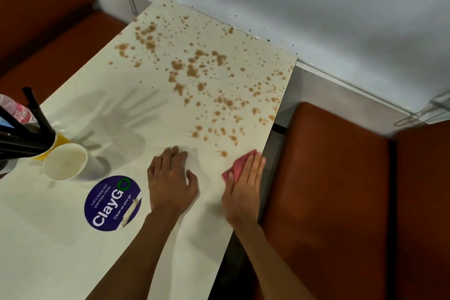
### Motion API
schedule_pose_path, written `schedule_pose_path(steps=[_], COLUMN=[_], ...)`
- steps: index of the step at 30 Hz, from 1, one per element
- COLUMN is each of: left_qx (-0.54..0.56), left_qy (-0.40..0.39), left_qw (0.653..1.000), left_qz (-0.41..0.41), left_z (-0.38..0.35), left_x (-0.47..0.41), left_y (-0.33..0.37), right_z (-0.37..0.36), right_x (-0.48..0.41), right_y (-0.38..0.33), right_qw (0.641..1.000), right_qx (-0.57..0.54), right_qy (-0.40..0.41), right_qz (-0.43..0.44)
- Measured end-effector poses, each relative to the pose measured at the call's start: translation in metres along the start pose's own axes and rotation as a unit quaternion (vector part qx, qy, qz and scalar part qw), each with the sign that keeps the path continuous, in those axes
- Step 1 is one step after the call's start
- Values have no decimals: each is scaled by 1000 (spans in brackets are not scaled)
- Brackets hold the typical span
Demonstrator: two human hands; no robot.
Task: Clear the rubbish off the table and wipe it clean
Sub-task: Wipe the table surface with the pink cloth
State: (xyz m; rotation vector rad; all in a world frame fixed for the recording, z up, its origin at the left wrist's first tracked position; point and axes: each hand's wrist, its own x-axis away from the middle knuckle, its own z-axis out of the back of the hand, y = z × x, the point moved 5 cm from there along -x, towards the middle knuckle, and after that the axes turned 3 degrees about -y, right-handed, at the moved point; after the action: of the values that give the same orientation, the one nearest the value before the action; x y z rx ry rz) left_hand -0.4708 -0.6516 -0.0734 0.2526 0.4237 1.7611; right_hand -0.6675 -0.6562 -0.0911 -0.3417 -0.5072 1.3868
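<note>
The wiping has hardly begun, and the clearing looks unfinished too. The right hand (243,187) lies flat, fingers straight and together, pressing a pink cloth (239,162) against the table (121,95) at its right edge; the soft, crumpled cloth shows beyond and to the left of those fingertips. The left hand (170,178) rests palm down just beside it, fingers relaxed and spread a little, holding nothing.

Ahead of both sets of fingertips, brown splatter (194,68) covers the far half of the smooth, pale, matte tabletop: irregular blots and fine dots, the nearest just beyond the cloth. None of it appears wiped.

Well to the left of the left fingers, rubbish sits on the table: a white paper cup (65,162) tipped toward the camera, a yellow cup (60,140) behind it, black straws (36,114) and a pink wrapper (22,112). A round purple sticker (113,202), its taped edge peeling, lies just left of the left wrist.
</note>
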Motion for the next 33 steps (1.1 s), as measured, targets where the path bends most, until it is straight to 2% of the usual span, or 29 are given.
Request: schedule_pose_path(steps=[2,5,9,11,15,18,23,29,33], left_qx=[-2,-9,-3,10,12,11,12,18,26], left_qy=[-1,-5,2,12,17,7,-1,-38,-46], left_qw=[1000,1000,1000,1000,1000,1000,1000,999,998], left_qz=[1,-2,-1,5,9,4,-13,-15,-19], left_z=[1,1,0,0,1,2,2,4,5], left_x=[-1,-4,-2,0,-1,-2,-1,0,-2], left_y=[0,-3,-4,-2,0,-2,-6,-7,-8], right_z=[-2,4,12,8,2,3,2,-14,-6], right_x=[13,-33,-83,-61,15,0,-74,16,-7], right_y=[3,11,7,0,-9,-6,-16,-26,-21], right_qw=[999,996,993,992,988,982,983,985,985], right_qx=[19,80,106,109,87,122,173,144,156], right_qy=[-5,-6,12,20,-40,-31,-6,-38,-24], right_qz=[30,49,42,58,119,142,53,84,62])
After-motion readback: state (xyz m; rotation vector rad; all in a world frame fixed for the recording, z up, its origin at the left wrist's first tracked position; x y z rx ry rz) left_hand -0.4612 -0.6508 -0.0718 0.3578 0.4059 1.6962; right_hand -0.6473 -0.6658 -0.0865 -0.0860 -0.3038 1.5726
